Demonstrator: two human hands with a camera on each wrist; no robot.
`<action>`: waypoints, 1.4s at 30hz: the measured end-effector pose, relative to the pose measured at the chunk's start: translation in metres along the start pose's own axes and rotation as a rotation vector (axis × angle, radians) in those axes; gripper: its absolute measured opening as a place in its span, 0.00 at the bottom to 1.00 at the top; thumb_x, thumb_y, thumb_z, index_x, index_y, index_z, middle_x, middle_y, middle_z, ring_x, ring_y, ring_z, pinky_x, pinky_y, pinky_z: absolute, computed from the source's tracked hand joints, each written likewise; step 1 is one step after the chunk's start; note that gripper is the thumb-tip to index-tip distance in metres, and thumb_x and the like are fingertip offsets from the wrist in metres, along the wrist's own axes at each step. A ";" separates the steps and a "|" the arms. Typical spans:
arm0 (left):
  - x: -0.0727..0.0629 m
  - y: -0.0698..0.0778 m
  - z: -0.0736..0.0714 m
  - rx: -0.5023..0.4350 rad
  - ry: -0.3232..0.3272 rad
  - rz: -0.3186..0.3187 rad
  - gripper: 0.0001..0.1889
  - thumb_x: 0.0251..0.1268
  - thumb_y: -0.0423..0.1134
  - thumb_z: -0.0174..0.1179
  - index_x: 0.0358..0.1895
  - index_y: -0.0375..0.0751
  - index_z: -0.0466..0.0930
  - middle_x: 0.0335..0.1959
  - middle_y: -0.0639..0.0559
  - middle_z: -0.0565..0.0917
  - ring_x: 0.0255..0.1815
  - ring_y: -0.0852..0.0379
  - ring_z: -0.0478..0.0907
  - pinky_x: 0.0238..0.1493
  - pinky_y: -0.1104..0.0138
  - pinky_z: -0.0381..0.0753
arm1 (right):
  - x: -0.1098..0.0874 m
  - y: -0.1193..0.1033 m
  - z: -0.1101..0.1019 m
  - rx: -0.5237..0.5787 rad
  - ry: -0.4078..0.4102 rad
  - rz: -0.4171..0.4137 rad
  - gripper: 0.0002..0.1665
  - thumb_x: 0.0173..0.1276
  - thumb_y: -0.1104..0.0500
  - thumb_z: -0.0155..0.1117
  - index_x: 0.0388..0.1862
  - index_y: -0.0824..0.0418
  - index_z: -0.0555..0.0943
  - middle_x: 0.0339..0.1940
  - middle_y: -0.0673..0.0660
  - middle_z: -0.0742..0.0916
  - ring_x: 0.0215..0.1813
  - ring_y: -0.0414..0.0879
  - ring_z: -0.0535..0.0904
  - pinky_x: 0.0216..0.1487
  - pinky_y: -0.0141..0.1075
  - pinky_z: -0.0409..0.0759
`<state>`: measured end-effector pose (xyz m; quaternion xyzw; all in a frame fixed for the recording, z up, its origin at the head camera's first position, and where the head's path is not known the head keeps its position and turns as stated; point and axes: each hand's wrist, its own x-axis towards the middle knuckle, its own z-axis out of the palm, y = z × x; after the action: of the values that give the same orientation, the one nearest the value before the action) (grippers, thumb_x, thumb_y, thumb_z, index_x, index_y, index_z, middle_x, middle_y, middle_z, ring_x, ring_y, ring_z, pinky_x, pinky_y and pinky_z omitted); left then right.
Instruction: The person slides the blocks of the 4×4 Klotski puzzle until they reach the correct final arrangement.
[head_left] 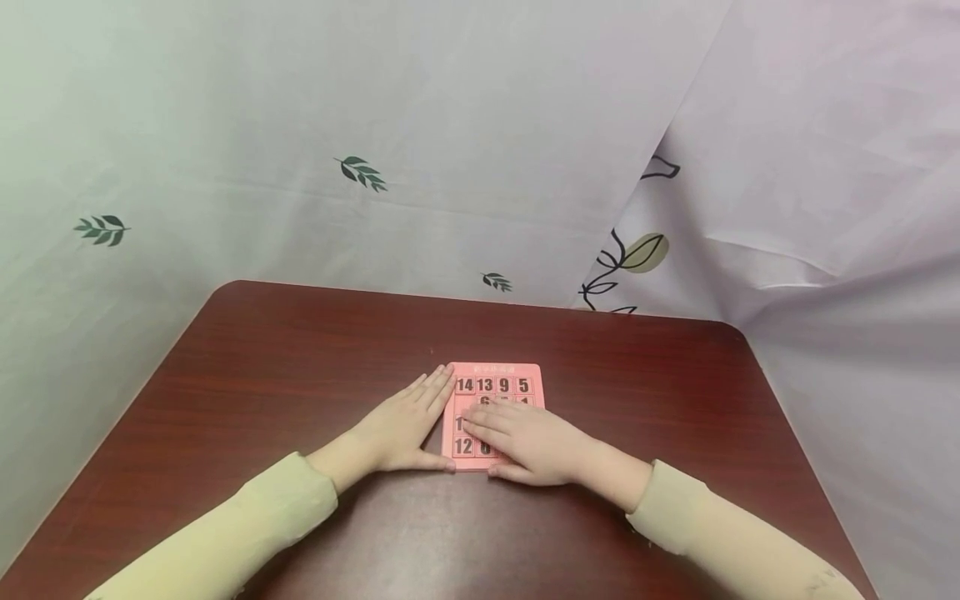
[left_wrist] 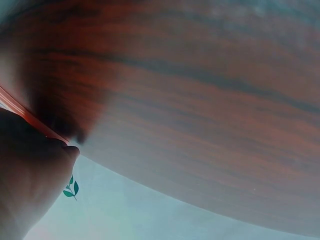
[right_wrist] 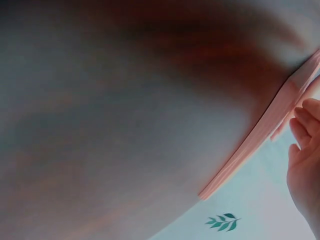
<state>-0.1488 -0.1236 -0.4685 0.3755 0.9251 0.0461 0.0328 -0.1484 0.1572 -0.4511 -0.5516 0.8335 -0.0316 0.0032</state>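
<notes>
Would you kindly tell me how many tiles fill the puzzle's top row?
4: left to right, tile 14, tile 13, tile 9 and tile 5; none there looks hidden.

I have a dark reddish-brown table (head_left: 247, 400) in front of me, its top streaked with wood grain and its far corners rounded. A pale sheen spreads over the part nearest me (the light washes out the red there). Flat on that top, near the middle, lies a pink number board (head_left: 493, 385), showing 14, 13, 9 and 5 across its top row.
</notes>
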 end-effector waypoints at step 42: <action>0.001 -0.001 0.001 -0.027 0.007 0.000 0.65 0.61 0.78 0.60 0.83 0.25 0.52 0.87 0.30 0.50 0.89 0.37 0.50 0.88 0.49 0.58 | -0.008 -0.019 0.003 -0.082 0.045 -0.138 0.41 0.80 0.38 0.59 0.81 0.59 0.70 0.80 0.53 0.77 0.82 0.48 0.71 0.83 0.44 0.70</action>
<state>-0.1500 -0.1240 -0.4694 0.3748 0.9245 0.0598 0.0348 -0.1279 0.1574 -0.4531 -0.6066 0.7939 -0.0098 -0.0401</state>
